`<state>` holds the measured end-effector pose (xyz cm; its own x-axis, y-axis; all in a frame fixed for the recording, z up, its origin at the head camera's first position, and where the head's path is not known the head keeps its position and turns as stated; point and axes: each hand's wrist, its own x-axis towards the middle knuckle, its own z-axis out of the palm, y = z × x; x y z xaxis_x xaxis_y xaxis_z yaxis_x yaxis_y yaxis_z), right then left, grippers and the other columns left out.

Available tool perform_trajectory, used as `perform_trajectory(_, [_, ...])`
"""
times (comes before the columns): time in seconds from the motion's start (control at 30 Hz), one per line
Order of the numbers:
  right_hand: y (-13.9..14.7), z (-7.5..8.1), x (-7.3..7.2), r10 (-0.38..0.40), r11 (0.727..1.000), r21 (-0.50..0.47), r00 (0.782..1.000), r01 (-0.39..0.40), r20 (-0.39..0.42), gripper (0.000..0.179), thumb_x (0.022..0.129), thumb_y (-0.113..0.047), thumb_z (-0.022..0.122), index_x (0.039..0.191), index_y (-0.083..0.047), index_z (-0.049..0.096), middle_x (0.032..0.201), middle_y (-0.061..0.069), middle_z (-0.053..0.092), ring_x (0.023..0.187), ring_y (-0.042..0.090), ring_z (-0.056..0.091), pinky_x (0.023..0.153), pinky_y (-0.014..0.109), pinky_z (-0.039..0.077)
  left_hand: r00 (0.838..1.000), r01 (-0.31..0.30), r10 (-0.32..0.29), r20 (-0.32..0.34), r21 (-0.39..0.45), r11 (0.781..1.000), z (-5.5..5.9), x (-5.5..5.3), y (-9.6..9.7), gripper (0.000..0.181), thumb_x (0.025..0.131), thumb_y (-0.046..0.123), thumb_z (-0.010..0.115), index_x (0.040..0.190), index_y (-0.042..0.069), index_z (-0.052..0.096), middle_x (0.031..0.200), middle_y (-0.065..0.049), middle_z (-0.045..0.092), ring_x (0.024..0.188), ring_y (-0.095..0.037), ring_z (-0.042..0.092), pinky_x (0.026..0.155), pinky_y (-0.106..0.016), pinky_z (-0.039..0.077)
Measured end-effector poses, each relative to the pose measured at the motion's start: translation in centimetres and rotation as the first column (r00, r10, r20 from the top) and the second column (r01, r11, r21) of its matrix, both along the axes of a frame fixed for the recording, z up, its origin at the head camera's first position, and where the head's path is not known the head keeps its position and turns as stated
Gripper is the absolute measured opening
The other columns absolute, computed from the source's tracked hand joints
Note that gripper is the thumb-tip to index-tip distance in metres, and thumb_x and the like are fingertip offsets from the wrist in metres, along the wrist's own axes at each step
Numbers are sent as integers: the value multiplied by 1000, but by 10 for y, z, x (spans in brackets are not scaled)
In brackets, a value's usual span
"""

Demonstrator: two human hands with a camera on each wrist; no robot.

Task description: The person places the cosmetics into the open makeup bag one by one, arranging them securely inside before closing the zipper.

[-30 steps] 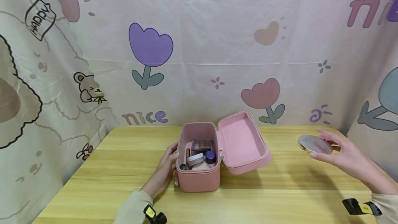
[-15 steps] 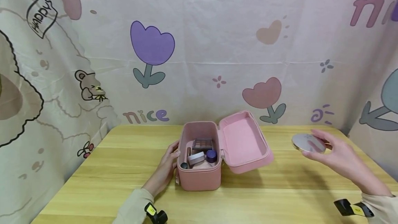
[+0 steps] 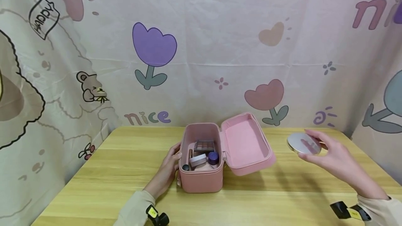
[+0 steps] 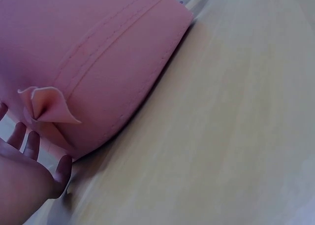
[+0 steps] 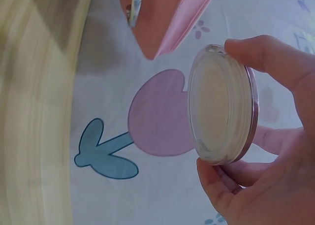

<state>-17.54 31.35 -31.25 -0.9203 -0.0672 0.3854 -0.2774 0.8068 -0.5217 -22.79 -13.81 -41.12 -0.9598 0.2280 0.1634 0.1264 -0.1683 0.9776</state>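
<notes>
Showing the head view: a pink cosmetic case (image 3: pixel 201 177) stands at centre frame on the wooden counter (image 3: pixel 103 180), its lid (image 3: pixel 246 144) swung open to the right. The left hand (image 3: pixel 168 170) rests with straight fingers against the case's left wall. At right of frame the right hand (image 3: pixel 337 161) holds a round silver compact (image 3: pixel 304 143) above the counter, well apart from the case. Inside the case lie an eyeshadow palette (image 3: pixel 204 145), a purple-capped jar (image 3: pixel 213 157) and other small items. By judgement, the step in hand is carrying the compact toward the open case; the next move calls for a leftward reach past the lid and a free spot among the contents.

Left wrist view: the left hand (image 4: pixel 24 176) appears at lower left, fingers relaxed beside the case's pink wall (image 4: pixel 93 62), gripping nothing.

Right wrist view: the grip is clamped on the compact (image 5: pixel 221 104), thumb (image 5: pixel 268 57) on its upper rim, fingers (image 5: pixel 216 183) curled beneath; the compact sits edge-on between them at right of centre.
</notes>
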Motion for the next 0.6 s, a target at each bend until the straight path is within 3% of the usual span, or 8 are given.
perform_trajectory(0.13, [-8,3,1,42,998,-40,999,-42,-11,77,78,-25,81,140,1,44,132,30,47,110,53,50,74,12,39,1000,1,0,12,-7,1000,0,0,-1,60,95,25,45,151,11,27,155,-13,22,136,-35,26,107,-42,22])
perform_trajectory(0.27, [-17,7,-1,91,993,-71,996,-92,-9,75,79,-22,81,141,0,43,135,26,47,112,50,51,75,7,36,1000,1,-1,22,-12,1000,-1,1,-2,59,96,25,44,151,11,26,155,-14,22,136,-37,28,105,-41,24])
perform_trajectory(0.37, [-24,12,-4,115,990,-76,993,-115,-10,75,80,-22,80,141,-1,43,137,24,47,114,48,50,79,13,40,1000,0,0,23,-11,1000,-2,1,-2,59,97,26,44,151,11,26,155,-14,22,135,-37,29,105,-40,25])
perform_trajectory(0.5, [-30,19,-8,143,988,-61,989,-144,-24,75,79,-21,80,140,1,43,135,25,47,114,47,50,88,39,45,1000,-1,1,15,-7,1000,-2,1,-2,60,96,26,45,151,10,27,155,-14,23,135,-37,29,105,-40,25])
perform_trajectory(0.6, [-32,23,-8,156,987,-39,987,-157,-38,74,78,-20,81,139,1,45,131,24,50,111,45,51,88,39,45,1000,2,-2,8,-9,1000,-2,0,-1,60,96,26,46,151,10,27,155,-14,23,136,-36,28,105,-40,25])
